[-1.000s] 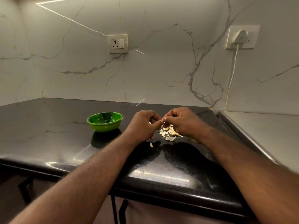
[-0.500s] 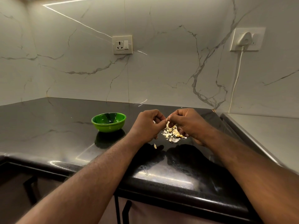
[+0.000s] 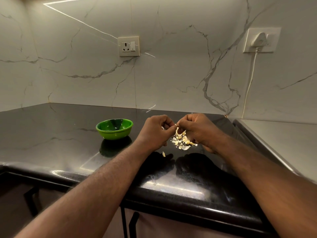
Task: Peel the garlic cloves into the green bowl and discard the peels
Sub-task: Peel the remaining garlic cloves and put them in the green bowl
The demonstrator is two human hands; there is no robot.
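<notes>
note the left hand and right hand raised just above the black countertop, fingers curled, fingertips almost touching, both pinching one small garlic clove between them, with a strip of skin hanging from it. find the pile of peels on the countertop directly under the hands, and one stray piece lying alone just nearer the front edge. find the green bowl upright on the countertop, left of the left hand and apart from it, below the wall socket.
</notes>
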